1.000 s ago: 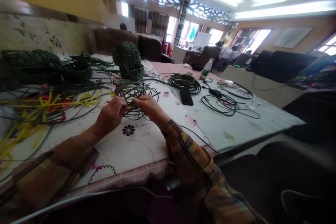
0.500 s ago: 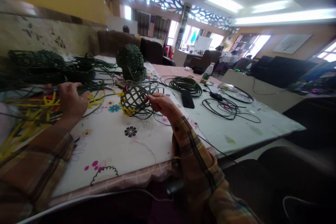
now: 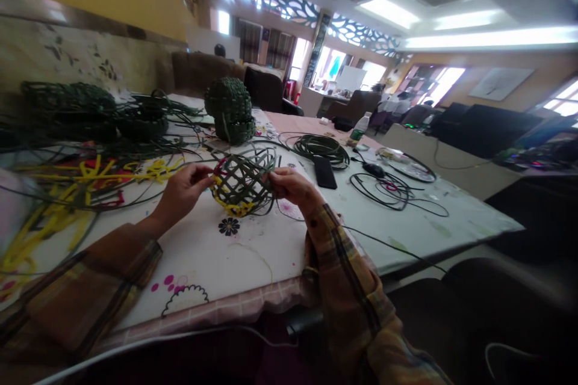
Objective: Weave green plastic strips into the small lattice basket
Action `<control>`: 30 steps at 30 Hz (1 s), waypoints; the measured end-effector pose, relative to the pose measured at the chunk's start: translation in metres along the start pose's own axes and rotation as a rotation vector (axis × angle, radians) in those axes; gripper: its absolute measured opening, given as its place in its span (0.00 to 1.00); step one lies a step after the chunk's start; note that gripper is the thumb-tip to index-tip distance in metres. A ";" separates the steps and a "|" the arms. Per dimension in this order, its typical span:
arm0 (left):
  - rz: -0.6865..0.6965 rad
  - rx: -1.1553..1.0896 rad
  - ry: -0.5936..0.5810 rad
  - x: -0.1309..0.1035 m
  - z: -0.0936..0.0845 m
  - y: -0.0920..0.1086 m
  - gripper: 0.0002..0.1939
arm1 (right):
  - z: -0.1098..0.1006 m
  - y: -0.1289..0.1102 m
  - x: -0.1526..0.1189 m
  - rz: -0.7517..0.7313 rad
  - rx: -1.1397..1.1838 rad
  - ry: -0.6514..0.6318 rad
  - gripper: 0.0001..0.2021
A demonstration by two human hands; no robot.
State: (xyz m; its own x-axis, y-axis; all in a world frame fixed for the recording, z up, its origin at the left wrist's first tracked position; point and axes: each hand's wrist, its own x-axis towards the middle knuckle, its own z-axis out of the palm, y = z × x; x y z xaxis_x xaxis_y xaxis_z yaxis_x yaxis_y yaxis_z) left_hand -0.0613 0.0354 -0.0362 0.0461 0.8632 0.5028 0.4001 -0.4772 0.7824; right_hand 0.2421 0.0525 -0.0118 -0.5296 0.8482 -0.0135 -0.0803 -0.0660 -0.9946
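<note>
A small open-weave basket [image 3: 244,183] of dark green strips is held up just over the flowered tablecloth. Yellow strips run along its lower left edge, and a red strip shows at its upper left. My right hand [image 3: 291,185] pinches the basket's right side, where loose green strip ends stick out. At its left edge, my left hand [image 3: 183,195] has its fingers closed on the basket near the red and yellow strips; its fingertips are partly hidden.
Yellow strips [image 3: 90,169] and dark green woven pieces [image 3: 72,105] lie on the left. Behind the basket stands a tightly woven green piece [image 3: 229,109]. Coiled green strips [image 3: 321,149], a phone [image 3: 325,172], a water bottle [image 3: 360,129] and a computer mouse [image 3: 374,169] lie further right.
My left hand has come right from above the yellow strips to the basket's left edge and closed there. My right hand keeps its hold; the basket sits slightly lower and further right in view.
</note>
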 end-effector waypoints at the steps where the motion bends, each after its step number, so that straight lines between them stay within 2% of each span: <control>1: 0.001 0.003 0.000 0.000 0.001 0.000 0.17 | 0.000 0.001 -0.002 -0.001 0.005 0.045 0.20; 5: -0.009 -0.039 -0.025 -0.002 0.005 0.004 0.13 | 0.003 0.000 -0.007 0.030 0.005 0.220 0.18; 9: -0.069 -0.084 -0.037 -0.004 0.008 0.006 0.11 | 0.010 -0.002 -0.008 0.070 0.048 0.317 0.17; 14: -0.060 -0.058 -0.012 -0.005 0.009 0.001 0.11 | 0.013 -0.004 -0.007 0.117 0.079 0.326 0.13; 21: 0.143 0.138 0.002 -0.007 0.006 -0.003 0.11 | 0.013 -0.007 -0.008 0.170 0.116 0.327 0.15; 30: 0.252 0.399 0.015 0.001 0.005 -0.008 0.06 | 0.020 -0.003 -0.006 0.118 0.188 0.392 0.18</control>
State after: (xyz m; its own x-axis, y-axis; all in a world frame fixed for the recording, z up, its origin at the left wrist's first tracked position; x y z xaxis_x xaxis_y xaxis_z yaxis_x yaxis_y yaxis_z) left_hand -0.0600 0.0410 -0.0433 0.1745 0.7247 0.6666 0.6989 -0.5680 0.4346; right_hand 0.2288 0.0375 -0.0063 -0.1872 0.9617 -0.2001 -0.2093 -0.2381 -0.9484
